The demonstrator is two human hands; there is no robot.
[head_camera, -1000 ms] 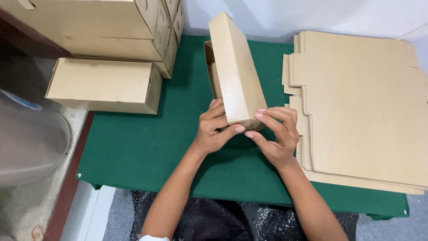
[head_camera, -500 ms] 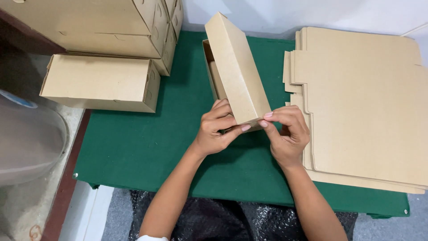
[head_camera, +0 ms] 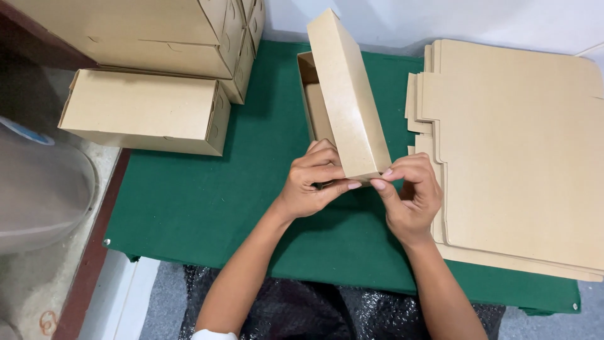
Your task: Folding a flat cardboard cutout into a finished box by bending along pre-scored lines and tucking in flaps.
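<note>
A half-folded brown cardboard box [head_camera: 345, 94] stands on the green table mat [head_camera: 201, 201], its lid tilted up and its inside open toward the left. My left hand [head_camera: 314, 179] grips the box's near end from the left, fingers curled under the corner. My right hand [head_camera: 412, 195] pinches the same near corner from the right, thumb and fingertips pressing the cardboard edge. Both hands meet at that corner.
A stack of flat unfolded cardboard blanks [head_camera: 516, 151] lies at the right. Folded boxes are piled at the back left [head_camera: 157, 31], one more box [head_camera: 145, 110] in front of them. A grey plastic container [head_camera: 38, 189] sits off the table's left edge.
The box has stayed upright in the same place. My right hand's fingers have closed in tighter on the near corner, and my left hand has shifted slightly under it.
</note>
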